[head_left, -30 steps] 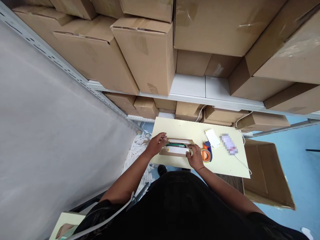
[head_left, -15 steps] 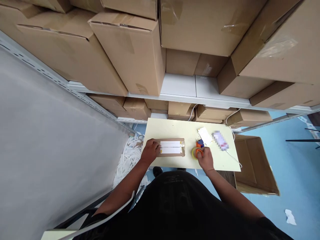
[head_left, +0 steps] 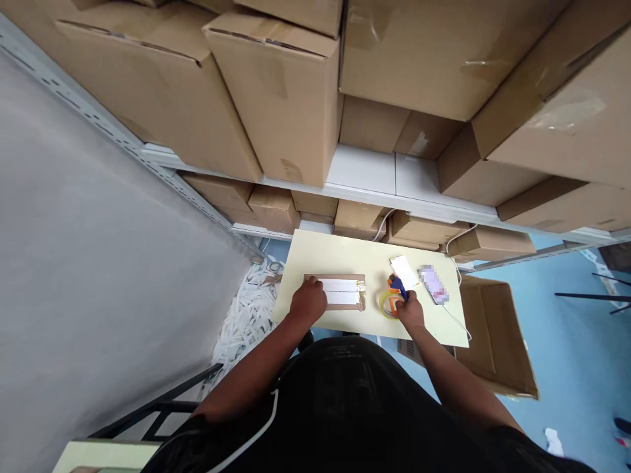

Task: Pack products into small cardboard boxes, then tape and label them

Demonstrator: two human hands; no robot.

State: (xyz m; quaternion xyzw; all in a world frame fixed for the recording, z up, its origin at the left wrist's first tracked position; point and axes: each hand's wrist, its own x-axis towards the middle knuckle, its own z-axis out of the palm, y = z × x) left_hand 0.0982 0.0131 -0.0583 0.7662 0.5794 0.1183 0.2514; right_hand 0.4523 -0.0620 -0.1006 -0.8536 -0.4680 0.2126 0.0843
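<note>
Many thin white paper-like strips (head_left: 236,322) lie heaped on the blue floor (head_left: 586,341), well to the left of the left hand's fingers. That left hand (head_left: 309,302) rests over the left end of a flat brown cardboard box (head_left: 340,307), its fingers bent close together; whether they pinch the cardboard or only press on it, I cannot tell. The box lies on a pale yellow rectangular table (head_left: 315,246), extending to the right from under those fingers, with two white rectangular labels (head_left: 340,286) side by side along its top and shiny clear tape (head_left: 361,287) at the end farthest from them. Between the two hands, apart from the box, is an orange and blue tape dispenser (head_left: 397,284) carrying a yellowish clear roll (head_left: 382,305). The right hand (head_left: 411,311) has its fingers closed on the dispenser's right side. Just beyond these fingers a white rectangular sheet (head_left: 404,270) lies flat; near them, to the right, is a purplish phone-like slab (head_left: 434,284), its face blurred. A white cable (head_left: 461,323) trails from it toward the table's right edge. Well right of the right fingers stands a large open brown cardboard carton (head_left: 493,335), with a white scrap (head_left: 553,441) on the floor farther right.
</note>
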